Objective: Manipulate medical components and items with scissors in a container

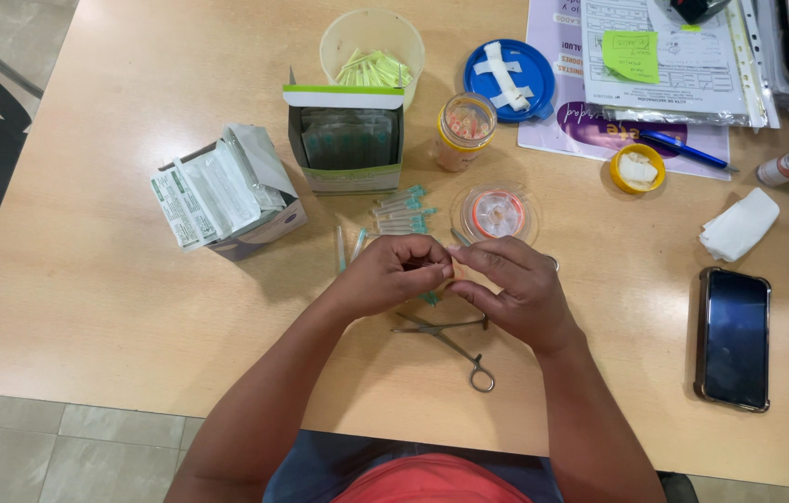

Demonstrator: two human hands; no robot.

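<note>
Landmark: the open green and white carton (346,149), standing upright on the bench (115,307).
Hands: the left hand (385,272) and the right hand (515,289) are brought together just in front of the carton, fingertips meeting; they are pinched on a small teal-capped needle (431,298).
Position of the needle: it is held between both hands, above the bench, and mostly hidden by the fingers (only the teal end is seen below them).
Handling: it is judged very light, thin and stiff, with a sharp tip under the cap; it is best held at the plastic hub, not at the shaft.
Axis: the long axis cannot be told for sure; the teal end seems to point toward the person.
Loose needles (402,212): laid in a small row just beside the carton, long axes about left to right.
Metal forceps (455,343): laid on the bench nearer to the person than the carton, under the hands, untouched.
</note>
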